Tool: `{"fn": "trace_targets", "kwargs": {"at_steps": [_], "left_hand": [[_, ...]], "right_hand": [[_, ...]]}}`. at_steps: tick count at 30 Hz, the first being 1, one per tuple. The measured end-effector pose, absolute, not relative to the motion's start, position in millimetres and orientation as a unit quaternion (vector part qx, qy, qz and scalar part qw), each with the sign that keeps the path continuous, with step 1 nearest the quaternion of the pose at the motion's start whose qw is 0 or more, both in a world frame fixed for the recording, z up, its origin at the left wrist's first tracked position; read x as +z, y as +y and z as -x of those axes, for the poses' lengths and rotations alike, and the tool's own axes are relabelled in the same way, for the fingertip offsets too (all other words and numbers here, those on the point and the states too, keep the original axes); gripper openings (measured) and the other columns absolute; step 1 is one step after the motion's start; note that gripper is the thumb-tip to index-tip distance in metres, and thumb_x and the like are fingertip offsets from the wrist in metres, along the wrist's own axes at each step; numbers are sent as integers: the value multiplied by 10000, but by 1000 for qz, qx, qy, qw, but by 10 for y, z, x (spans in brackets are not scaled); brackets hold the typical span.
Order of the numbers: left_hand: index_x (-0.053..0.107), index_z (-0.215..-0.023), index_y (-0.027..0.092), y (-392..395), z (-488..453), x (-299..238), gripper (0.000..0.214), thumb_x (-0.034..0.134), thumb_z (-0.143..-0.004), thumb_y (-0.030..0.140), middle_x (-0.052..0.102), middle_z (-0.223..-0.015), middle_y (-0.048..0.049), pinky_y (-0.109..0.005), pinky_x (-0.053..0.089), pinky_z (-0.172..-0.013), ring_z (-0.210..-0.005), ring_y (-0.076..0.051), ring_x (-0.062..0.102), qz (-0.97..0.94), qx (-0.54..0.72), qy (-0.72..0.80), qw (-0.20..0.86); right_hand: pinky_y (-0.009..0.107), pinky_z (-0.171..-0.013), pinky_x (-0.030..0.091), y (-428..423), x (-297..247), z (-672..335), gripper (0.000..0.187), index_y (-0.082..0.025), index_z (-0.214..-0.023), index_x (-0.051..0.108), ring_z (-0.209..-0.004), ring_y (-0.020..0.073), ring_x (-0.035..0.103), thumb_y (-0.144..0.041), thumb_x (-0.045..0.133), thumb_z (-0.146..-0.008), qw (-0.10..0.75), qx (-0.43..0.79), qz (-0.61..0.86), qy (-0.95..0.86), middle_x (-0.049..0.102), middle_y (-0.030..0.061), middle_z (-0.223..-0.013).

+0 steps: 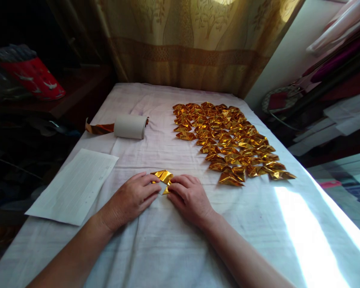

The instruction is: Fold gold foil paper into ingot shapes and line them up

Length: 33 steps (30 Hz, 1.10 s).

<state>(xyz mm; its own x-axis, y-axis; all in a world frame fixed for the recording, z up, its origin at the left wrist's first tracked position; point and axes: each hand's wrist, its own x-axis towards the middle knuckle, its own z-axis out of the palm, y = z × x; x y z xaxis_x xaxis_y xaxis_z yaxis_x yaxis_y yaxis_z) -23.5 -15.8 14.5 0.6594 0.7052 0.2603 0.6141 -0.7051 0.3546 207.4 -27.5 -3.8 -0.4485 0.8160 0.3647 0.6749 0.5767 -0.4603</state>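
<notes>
- Left hand (136,195) and right hand (192,198) are pinching one gold piece (163,175), apparently unfinished.
- Many folded gold shapes (223,136), seemingly done, are lying right.

Here the small folded foil piece (165,175) gleams bright gold; the pointed folded foil shapes (229,179) run deeper, amber-gold. I see a pale grey cylindrical tube (129,127), a coppery-brown foil strip (100,129), a white paper sheet (73,186) with faint grey lines, a golden-brown fabric curtain (183,60) patterned with trees above a darker band, and a red tapered container (37,78) with white bird-like figures.
</notes>
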Motion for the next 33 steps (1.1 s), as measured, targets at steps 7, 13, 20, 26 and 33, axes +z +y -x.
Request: {"fn": "trace_targets", "kwargs": {"at_steps": [7, 13, 20, 26, 33], "left_hand": [[590, -1069, 206, -70, 362, 56, 223, 492, -877, 148, 636, -1241, -80, -386, 491, -1021, -1159, -210, 594, -873, 227, 413, 123], [624, -1163, 243, 13, 436, 30, 273, 494, -925, 209, 640, -1326, -48, -485, 365, -1128, -1271, -234, 537, -887, 184, 412, 98], [673, -1094, 248, -8, 383, 128, 199, 544, -944, 270, 693, -1201, -34, -450, 350, -1115, -1127, -201, 609, -900, 163, 395, 81], [688, -976, 227, -35, 243, 189, 145, 558, -964, 292, 706, -972, -31, -373, 458, -949, -902, -182, 621, -914, 155, 376, -12], [678, -936, 210, -35, 214, 153, 142, 549, -967, 261, 719, -1001, -37, -357, 483, -871, -904, -197, 633, -907, 184, 372, -66]], "right_hand": [[369, -902, 470, -292, -19, -2054, 105, -228, -997, 706, -1036, 226, 626, -275, 661, -915, 256, 82, 431, -861, 725, 57, -1112], [383, -923, 481, -277, 11, -2040, 134, -225, -1025, 700, -1060, 234, 626, -266, 664, -902, 239, 85, 440, -861, 716, 72, -1157], [423, -945, 483, -205, 34, -2049, 244, -200, -1062, 689, -1099, 261, 615, -263, 733, -831, 235, 123, 458, -849, 685, 93, -1236], [427, -959, 482, -167, -1, -2076, 255, -202, -1062, 685, -1103, 250, 618, -259, 749, -822, 255, 137, 442, -849, 693, 97, -1224], [423, -955, 488, -151, -60, -2111, 239, -195, -1079, 687, -1112, 244, 605, -218, 695, -841, 280, 136, 416, -854, 671, 106, -1244]]}}
